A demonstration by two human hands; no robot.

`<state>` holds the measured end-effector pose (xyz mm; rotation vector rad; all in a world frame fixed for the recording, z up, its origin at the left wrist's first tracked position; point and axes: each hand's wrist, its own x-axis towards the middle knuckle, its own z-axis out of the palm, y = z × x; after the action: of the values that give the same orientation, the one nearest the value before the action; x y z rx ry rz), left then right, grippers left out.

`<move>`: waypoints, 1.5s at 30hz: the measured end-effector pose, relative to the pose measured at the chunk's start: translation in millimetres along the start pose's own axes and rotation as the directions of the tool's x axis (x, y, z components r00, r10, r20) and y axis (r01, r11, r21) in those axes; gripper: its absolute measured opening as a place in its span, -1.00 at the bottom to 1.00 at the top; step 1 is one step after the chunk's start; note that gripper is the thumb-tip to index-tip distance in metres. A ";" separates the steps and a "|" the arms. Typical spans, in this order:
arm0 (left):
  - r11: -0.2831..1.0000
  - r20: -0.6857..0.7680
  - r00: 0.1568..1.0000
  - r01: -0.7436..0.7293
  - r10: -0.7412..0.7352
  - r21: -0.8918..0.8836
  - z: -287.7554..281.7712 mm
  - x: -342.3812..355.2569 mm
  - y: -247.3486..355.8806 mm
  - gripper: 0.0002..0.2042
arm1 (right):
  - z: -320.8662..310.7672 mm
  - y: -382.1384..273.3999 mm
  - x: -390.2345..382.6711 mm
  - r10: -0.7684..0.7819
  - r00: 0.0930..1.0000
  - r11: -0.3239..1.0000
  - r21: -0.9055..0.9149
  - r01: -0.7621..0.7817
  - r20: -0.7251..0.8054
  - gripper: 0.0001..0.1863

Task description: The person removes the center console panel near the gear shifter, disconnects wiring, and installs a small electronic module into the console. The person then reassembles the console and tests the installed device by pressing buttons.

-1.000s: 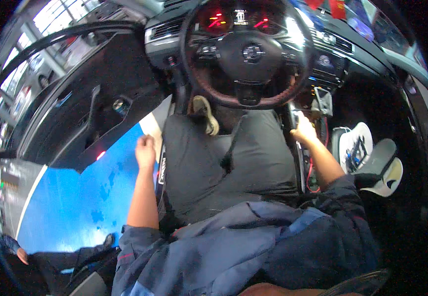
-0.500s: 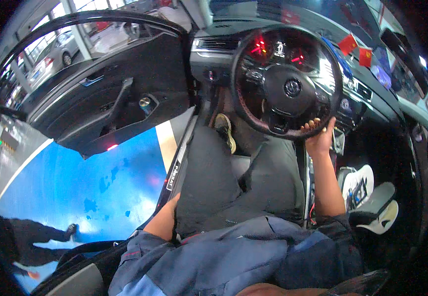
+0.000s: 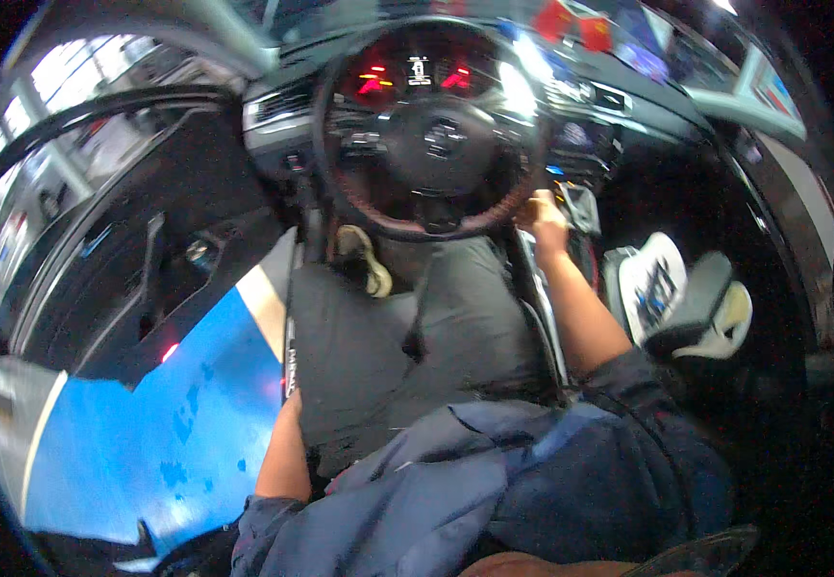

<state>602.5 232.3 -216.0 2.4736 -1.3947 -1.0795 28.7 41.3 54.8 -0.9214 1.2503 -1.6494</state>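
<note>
I sit in a car's driver's seat, facing the steering wheel (image 3: 436, 231). My right hand (image 3: 546, 216) is just right of the wheel's lower right rim, beside the centre console (image 3: 582, 207). Motion smears its fingers, and the rim may hide part of them, so I cannot tell whether they grip anything. My left forearm (image 3: 285, 457) runs down beside my left thigh. The left hand itself is hidden by the thigh and the seat's side. Red and yellow lights glow in the instrument cluster (image 3: 419, 77) behind the wheel.
The driver's door (image 3: 99, 288) stands open on the left, with a can (image 3: 199, 254) in its pocket. Blue floor (image 3: 186, 423) shows below it. White-and-grey objects (image 3: 657, 288) lie on the passenger side. Small red flags (image 3: 575, 24) stand on the dashboard.
My right hand has left the wheel's lower right rim and moved toward the centre console. The view has turned right, so the wheel and door appear further left.
</note>
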 end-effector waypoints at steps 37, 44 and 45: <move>0.997 0.022 0.999 0.035 -0.036 0.067 -20.3 26.4 6.3 -0.55 | -47.9 51.3 -21.7 0.190 0.973 -0.038 -0.990 0.138 0.128 0.05; 0.998 0.014 0.999 0.038 -0.038 0.049 -15.7 27.3 5.9 -0.56 | -44.3 55.2 -21.5 0.170 0.973 -0.115 -0.977 0.179 0.158 0.15; 0.998 0.014 0.999 0.041 -0.042 0.047 -14.9 26.8 5.2 -0.56 | -43.3 54.8 -21.2 0.183 0.972 -0.124 -0.978 0.169 0.145 0.16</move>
<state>616.9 204.7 -217.0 2.5430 -1.3950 -1.0876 7.6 68.2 -9.6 -1.9119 2.3332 -0.0274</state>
